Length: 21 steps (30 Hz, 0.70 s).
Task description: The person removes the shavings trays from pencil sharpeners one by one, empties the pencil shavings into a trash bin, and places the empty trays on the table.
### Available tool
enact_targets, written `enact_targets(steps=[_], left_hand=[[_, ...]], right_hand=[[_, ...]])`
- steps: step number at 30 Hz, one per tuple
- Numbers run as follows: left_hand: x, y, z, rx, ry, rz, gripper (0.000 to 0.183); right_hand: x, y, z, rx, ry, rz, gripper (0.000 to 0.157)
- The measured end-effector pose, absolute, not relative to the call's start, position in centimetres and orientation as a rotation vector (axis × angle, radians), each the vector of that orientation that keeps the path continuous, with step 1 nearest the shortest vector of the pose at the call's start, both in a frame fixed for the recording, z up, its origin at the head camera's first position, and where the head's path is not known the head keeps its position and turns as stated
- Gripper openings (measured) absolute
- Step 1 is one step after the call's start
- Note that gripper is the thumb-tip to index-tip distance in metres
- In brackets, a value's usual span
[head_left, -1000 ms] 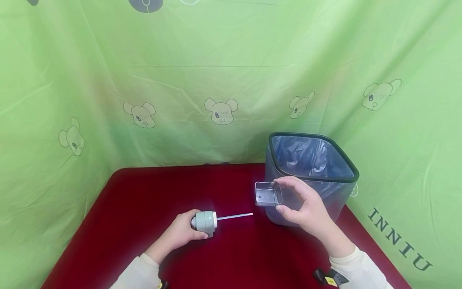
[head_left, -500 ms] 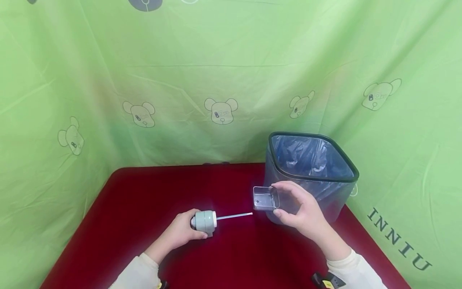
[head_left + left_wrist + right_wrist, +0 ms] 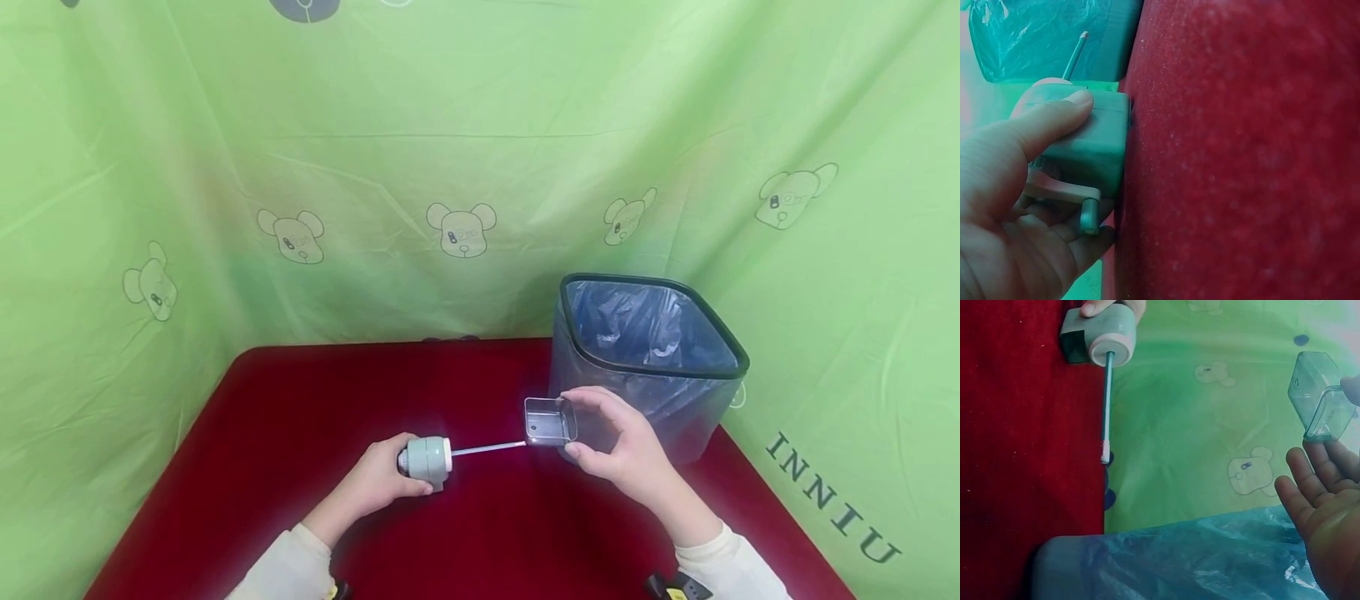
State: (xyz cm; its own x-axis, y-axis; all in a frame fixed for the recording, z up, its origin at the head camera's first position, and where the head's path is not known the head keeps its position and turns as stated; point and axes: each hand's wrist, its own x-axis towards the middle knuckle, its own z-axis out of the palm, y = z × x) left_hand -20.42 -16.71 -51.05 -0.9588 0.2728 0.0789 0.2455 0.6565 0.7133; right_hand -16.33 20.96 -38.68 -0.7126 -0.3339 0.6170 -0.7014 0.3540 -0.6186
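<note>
A light green hand-crank pencil sharpener (image 3: 427, 460) lies on the red cloth, gripped by my left hand (image 3: 378, 477). Its thumb presses the body in the left wrist view, where the crank handle (image 3: 1063, 189) hangs over the palm. From the white front collar sticks a pencil (image 3: 487, 449), pointing right. A dark opening (image 3: 1075, 347) shows in the sharpener's body in the right wrist view. My right hand (image 3: 626, 446) pinches a clear shavings drawer (image 3: 550, 421) between thumb and fingers, above the cloth near the pencil's end. Inside, the drawer holds no visible shavings.
Behind my right hand stands a trash bin (image 3: 654, 369) with a dark rim and a bluish plastic liner. Red cloth (image 3: 322, 392) covers the table. A green curtain (image 3: 360, 167) with bear prints hangs at the back and both sides.
My right hand has moved the clear drawer down, slightly left and toward me, away from the bin's rim. My left hand and the sharpener have stayed in place.
</note>
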Motion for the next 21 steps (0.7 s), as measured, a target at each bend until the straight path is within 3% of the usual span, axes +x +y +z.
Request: enact_targets(steps=[21], left_hand=[[-20.4, -16.7, -50.9, 0.437, 2.822, 1.215, 0.067]], right_hand=[[-16.7, 20.2, -41.6, 0.939, -2.302, 1.362, 0.059]])
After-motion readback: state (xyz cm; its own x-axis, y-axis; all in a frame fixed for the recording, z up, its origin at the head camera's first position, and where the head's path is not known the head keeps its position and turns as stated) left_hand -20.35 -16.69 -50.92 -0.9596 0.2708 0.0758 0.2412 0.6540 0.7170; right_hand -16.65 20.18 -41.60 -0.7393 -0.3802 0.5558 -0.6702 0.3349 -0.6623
